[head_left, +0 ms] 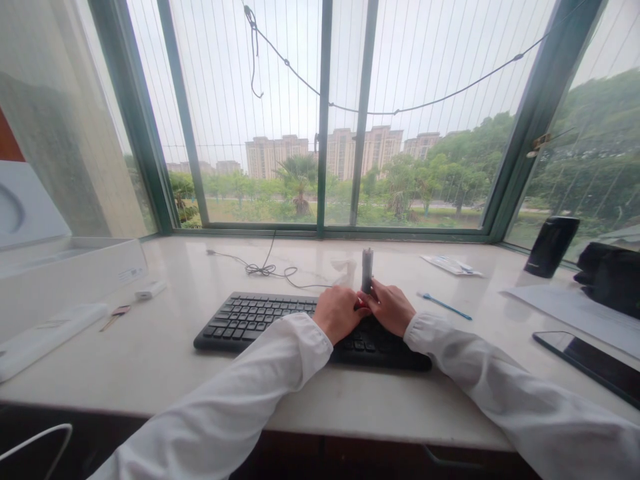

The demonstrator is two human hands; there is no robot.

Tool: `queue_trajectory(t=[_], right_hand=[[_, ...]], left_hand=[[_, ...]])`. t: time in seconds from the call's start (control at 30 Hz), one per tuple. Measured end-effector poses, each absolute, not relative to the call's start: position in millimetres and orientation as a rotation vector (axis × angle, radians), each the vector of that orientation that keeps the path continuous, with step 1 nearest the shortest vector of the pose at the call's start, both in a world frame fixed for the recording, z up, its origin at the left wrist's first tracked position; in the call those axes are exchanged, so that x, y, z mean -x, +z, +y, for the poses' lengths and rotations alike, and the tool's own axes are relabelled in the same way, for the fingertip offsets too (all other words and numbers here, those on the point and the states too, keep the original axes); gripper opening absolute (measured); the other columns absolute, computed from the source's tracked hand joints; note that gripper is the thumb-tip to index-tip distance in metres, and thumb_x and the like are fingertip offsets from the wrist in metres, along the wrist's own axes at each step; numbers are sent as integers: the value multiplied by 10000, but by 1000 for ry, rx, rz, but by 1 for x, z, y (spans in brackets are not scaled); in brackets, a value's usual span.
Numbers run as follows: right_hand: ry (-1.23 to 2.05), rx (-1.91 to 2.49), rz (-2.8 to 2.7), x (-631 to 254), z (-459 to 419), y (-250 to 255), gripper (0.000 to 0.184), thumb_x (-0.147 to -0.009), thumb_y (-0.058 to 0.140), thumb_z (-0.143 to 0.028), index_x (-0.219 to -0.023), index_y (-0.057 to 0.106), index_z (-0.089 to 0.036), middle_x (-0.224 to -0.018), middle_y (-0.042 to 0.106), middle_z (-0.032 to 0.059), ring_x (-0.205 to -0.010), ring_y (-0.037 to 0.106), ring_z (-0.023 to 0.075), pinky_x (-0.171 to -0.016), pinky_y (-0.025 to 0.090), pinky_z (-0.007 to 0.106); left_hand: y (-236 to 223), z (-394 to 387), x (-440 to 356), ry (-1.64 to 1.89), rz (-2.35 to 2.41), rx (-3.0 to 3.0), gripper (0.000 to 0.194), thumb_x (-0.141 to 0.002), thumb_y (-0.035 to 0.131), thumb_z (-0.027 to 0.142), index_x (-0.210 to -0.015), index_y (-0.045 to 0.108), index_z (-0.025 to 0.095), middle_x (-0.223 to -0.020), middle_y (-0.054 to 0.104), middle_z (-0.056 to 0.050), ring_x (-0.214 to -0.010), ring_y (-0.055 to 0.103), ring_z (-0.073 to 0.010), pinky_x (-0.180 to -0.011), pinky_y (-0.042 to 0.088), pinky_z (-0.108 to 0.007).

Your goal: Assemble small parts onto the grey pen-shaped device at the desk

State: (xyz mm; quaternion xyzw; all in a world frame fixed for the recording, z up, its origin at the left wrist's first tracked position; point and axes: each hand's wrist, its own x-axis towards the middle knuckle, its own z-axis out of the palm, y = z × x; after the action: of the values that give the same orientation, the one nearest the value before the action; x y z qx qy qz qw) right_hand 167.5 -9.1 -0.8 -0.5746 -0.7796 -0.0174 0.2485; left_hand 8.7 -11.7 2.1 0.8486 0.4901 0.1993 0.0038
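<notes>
My right hand (393,309) is closed around the lower end of a dark grey cylinder (367,268) with a small tip on top. The cylinder stands nearly upright above the keyboard. My left hand (339,313) is pressed against the right one, its fingers curled. A bit of red shows between the two hands, and what the left fingers hold is hidden. A pale, see-through crumpled piece (345,267) shows just beyond the left hand; I cannot tell whether it is touching. Under both hands lies a black keyboard (265,313), partly covered by them.
A thin cable (263,269) lies coiled behind the keyboard. To the right are a blue stick (447,307), a white packet (451,265), a phone (590,360) and a black upright case (552,247). At left are a key (117,315), a white adapter (150,290) and an open white box (100,267).
</notes>
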Motion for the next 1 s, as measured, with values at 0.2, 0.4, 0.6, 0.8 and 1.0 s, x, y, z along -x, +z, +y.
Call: queue_trajectory(t=[0.2,0.4,0.6,0.8,1.0], right_hand=[[2,1518,-2132,-171,-9,0,125,-925,476,-309,-944,537,-201,-790,705,30,-730,657,216,-627,355,275],[-3,1494,-2150,-171,-8,0,119,-919,485,-299,-941,542,-197,-778,699,26,-724,658,213,-639,372,275],[-39,1507,-2132,-170,-8,-2,126,-920,481,-294,-960,546,-194,-774,706,29,-735,668,228,-637,370,283],[-34,1557,-2104,-168,-9,-1,136,-925,480,-300,-975,550,-194,-811,717,41,-773,676,229,-653,374,280],[-79,1626,-2084,-164,-12,1,138,-922,482,-310,-952,549,-193,-807,719,51,-780,676,238,-642,357,283]], left_hand=[[2,-11,-9,617,1530,-2664,382,-831,537,569,-968,742,277,-882,723,-88,-877,663,-267,-815,479,-363],[2,-11,-9,642,1531,-2678,399,-831,530,574,-946,745,258,-877,721,-95,-862,664,-266,-795,480,-357],[2,-13,-9,651,1526,-2691,398,-835,522,560,-945,748,252,-872,718,-102,-856,661,-260,-791,477,-352],[2,-13,-10,665,1530,-2680,395,-835,509,536,-926,752,237,-855,715,-107,-850,661,-253,-786,480,-347],[1,-13,-10,686,1518,-2661,356,-829,521,493,-924,749,236,-855,715,-98,-845,662,-247,-795,488,-346]])
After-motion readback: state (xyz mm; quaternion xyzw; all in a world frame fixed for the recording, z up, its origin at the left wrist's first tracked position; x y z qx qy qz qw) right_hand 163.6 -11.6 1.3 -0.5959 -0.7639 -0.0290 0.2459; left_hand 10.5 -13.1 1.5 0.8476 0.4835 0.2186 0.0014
